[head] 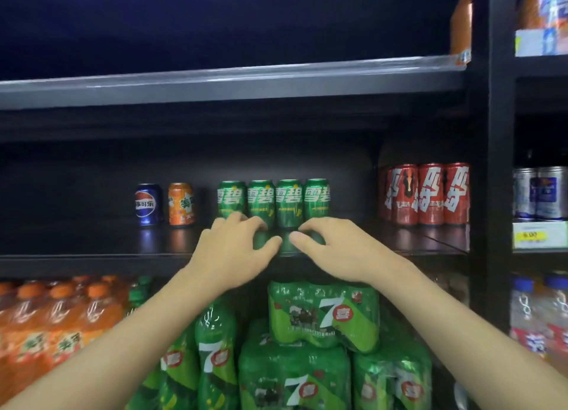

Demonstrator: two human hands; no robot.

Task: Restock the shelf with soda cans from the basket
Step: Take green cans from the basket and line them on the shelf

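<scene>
Dark shelf (92, 249): both hands' grip at green cans (273, 203) base

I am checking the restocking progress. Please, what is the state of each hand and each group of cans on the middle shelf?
Left hand: holds a green can.
Right hand: holds a green can.
Green cans: four upright in a row.
Blue can: upright.
Orange can: upright.
Red cans: upright, together.

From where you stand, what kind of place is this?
Most likely a shop's drinks aisle. Black shelves hold rows of green Sprite cans and red cans, shrink-wrapped 7-Up packs sit below, and a yellow price tag hangs on a shelf edge at the right.
</scene>
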